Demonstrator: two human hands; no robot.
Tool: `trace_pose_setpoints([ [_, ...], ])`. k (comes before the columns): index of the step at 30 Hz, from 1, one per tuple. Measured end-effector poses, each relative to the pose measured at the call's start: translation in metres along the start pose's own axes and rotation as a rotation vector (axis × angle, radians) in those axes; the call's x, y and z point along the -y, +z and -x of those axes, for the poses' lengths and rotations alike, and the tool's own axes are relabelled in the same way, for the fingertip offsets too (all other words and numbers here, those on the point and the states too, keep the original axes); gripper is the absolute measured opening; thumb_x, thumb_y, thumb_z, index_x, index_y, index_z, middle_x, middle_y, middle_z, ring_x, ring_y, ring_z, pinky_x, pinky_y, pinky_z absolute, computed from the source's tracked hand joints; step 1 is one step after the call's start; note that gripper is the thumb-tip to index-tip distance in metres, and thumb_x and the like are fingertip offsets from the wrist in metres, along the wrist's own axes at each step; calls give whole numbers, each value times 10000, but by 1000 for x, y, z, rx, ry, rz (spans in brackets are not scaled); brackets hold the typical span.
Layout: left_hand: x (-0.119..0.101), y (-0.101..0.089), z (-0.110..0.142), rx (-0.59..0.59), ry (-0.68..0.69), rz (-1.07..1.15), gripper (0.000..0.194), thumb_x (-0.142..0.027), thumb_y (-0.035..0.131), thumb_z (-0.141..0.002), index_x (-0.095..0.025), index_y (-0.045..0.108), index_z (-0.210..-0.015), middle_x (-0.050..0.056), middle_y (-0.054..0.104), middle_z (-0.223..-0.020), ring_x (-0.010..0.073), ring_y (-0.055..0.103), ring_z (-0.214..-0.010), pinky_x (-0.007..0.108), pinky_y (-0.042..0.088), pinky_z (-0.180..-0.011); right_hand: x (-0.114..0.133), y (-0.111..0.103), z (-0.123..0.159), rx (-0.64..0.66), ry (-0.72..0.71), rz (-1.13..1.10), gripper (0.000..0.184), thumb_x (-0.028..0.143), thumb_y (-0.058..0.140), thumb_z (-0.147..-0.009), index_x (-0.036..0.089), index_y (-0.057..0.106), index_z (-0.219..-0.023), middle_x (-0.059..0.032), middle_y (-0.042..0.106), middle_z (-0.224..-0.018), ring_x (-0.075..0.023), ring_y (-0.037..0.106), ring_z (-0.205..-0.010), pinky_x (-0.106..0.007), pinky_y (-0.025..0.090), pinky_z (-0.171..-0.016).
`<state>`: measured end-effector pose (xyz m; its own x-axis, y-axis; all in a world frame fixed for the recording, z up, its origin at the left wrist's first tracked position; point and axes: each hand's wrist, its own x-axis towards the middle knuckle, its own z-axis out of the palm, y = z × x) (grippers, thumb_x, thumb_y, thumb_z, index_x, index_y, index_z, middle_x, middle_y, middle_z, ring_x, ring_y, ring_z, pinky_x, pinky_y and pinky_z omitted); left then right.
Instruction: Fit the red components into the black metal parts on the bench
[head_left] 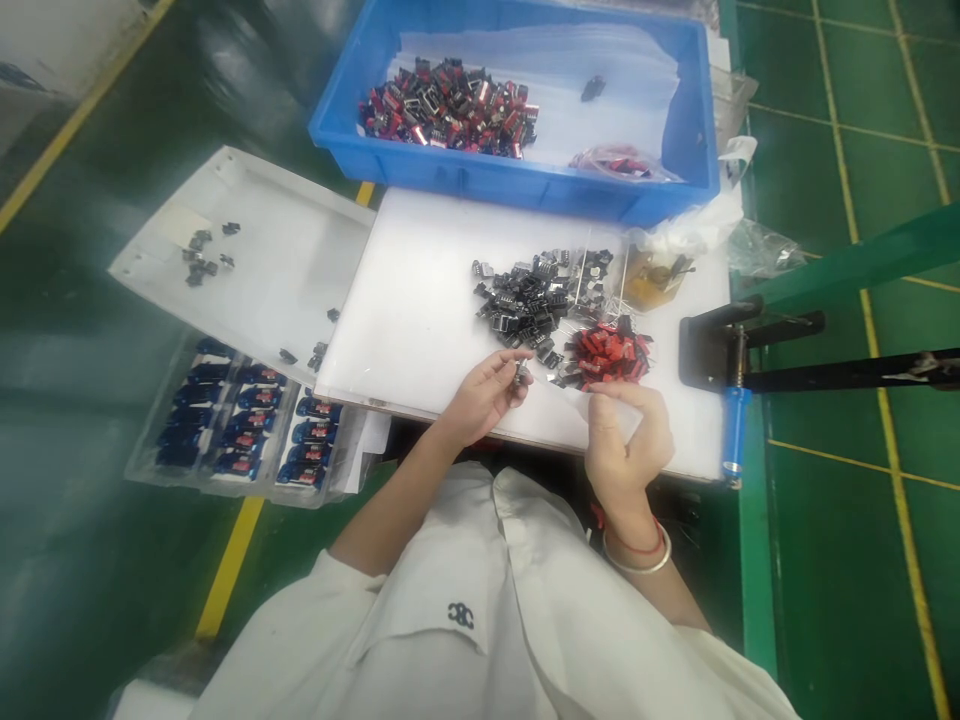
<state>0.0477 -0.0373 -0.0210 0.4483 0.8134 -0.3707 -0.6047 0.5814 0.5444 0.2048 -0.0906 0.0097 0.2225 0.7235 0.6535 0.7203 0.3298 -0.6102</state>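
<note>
The person's left hand (pixel 486 397) is closed in a pinch on a small dark component (pixel 520 375), held up at the fingertips. The right hand (pixel 626 445) is curled just beside a heap of red components (pixel 609 354); I can't tell whether it holds anything. Ahead of both hands, black components (pixel 529 305) lie piled on the white surface (pixel 405 300), with a blue plastic crate (pixel 525 190) beyond.

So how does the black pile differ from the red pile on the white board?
The black pile is larger than the red pile and lies farther from the front edge of the white board. The black pile's pieces look dark with metal bits, the red pile's mostly red. Both are loose heaps of small parts.
</note>
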Motion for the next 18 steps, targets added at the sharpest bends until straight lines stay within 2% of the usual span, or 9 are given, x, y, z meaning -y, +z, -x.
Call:
trace_pose_setpoints([
  [6,1,-1,0,22,8,3,165,-225,681,-873,-144,678,-1017,30,634,-761,71,546,-626,177,395,-568,-1,0,0,-10,-7,-14,83,254,633,-908,199,668,-960,-19,711,-812,-185,678,-778,-326,522,-755],
  [18,0,0,0,-8,-1,-14,160,-234,679,-876,-150,678,-1013,29,630,-756,76,540,-627,182,398,-568,1,-2,-1,0,17,26,114,303,617,-917,205,671,-934,-28,713,-816,-194,685,-765,-343,538,-734],
])
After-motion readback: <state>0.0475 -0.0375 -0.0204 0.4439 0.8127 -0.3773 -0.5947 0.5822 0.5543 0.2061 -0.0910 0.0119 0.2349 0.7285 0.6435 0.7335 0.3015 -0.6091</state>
